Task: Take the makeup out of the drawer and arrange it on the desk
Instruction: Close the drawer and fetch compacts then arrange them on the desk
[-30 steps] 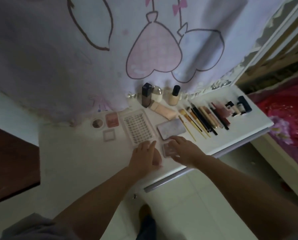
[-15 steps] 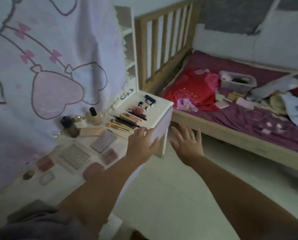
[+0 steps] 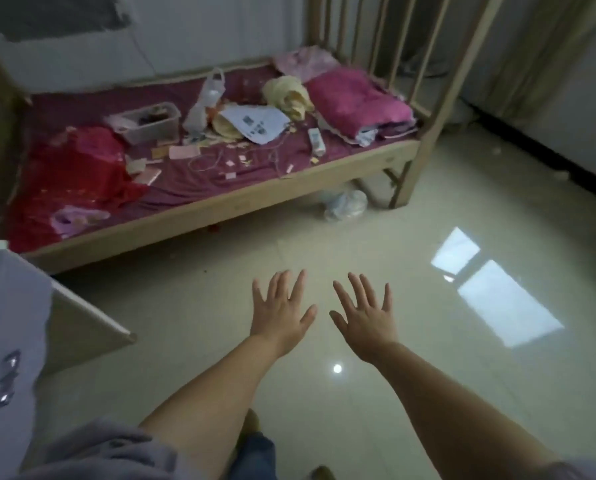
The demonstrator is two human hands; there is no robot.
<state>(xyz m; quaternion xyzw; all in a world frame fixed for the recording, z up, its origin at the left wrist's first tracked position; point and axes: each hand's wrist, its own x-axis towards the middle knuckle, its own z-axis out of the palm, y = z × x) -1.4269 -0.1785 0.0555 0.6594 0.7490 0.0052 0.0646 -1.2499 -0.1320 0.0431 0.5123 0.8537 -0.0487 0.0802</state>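
My left hand (image 3: pixel 282 308) and my right hand (image 3: pixel 366 315) are stretched out side by side over the tiled floor, palms down, fingers spread, holding nothing. Only a corner of the white desk (image 3: pixel 9 306) shows at the left edge, with a few small shiny pieces (image 3: pixel 7 379) on its side. The makeup and the drawer are out of view.
A wooden bed (image 3: pixel 220 202) with a purple sheet stands ahead, strewn with a clear plastic box (image 3: pixel 147 124), papers, a red cloth (image 3: pixel 71 171) and pink folded bedding (image 3: pixel 355 102). A plastic bag (image 3: pixel 345 204) lies under the bed's end. Glossy floor (image 3: pixel 463 341) spreads to the right.
The view has swung right, from the desk with the laid-out makeup to the bed and floor. Both hands have left the desk and now hover open over the floor.
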